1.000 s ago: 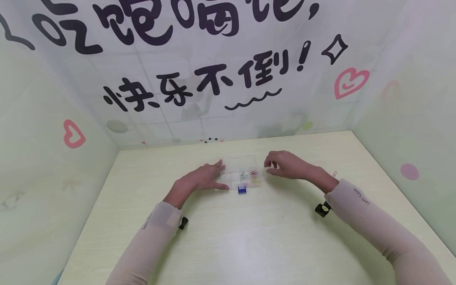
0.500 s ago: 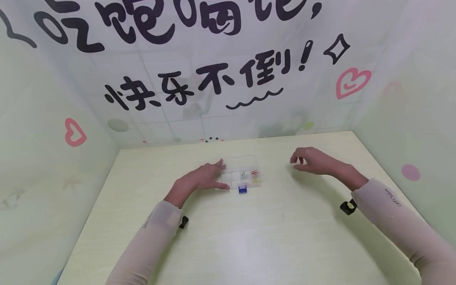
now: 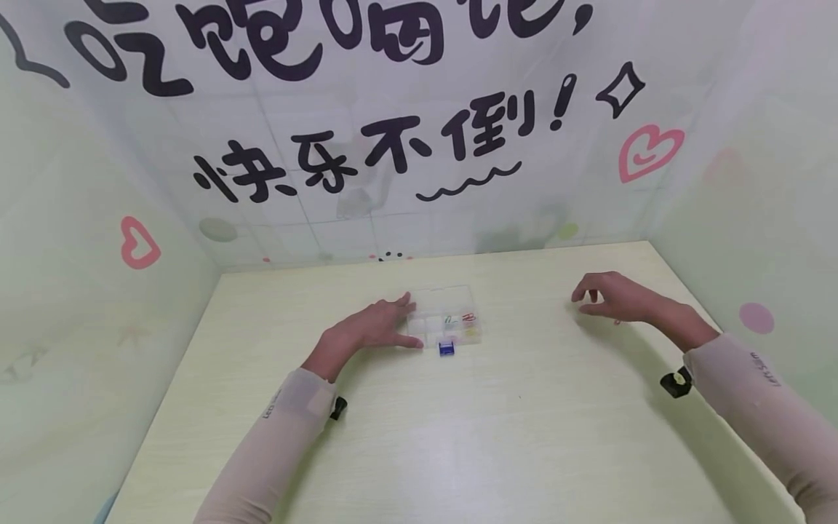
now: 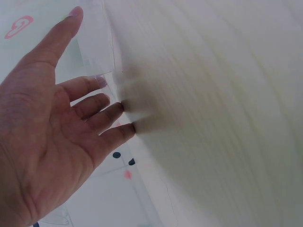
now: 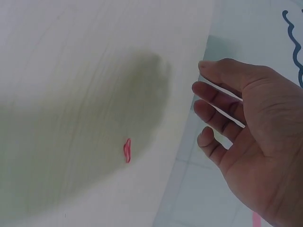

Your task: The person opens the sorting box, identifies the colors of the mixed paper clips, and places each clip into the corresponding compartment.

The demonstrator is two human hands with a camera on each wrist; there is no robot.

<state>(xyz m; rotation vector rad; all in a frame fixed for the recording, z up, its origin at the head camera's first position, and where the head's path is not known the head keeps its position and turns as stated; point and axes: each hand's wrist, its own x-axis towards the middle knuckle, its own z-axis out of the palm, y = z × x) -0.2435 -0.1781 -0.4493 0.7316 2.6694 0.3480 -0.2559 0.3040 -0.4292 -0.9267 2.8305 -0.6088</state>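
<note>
A clear plastic compartment box point(image 3: 440, 298), its lid raised toward the back, lies near the middle of the table. Red paper clips point(image 3: 468, 318) and a green paper clip point(image 3: 449, 320) are in separate compartments, with something yellow in front of the red ones. My left hand point(image 3: 378, 325) rests against the box's left side, thumb and fingers spread. At the right, my right hand point(image 3: 612, 297) hovers over the table, holding nothing, its fingers loosely bent. Below it lies a red paper clip point(image 5: 127, 150), partly hidden by the hand in the head view.
A small blue piece point(image 3: 447, 348) sits at the box's front edge. Printed fabric walls point(image 3: 393, 218) stand around the back and sides of the pale wooden table point(image 3: 419, 437).
My right hand has moved away from the box to the right, to above the loose red paper clip. The left hand has stayed at the box.
</note>
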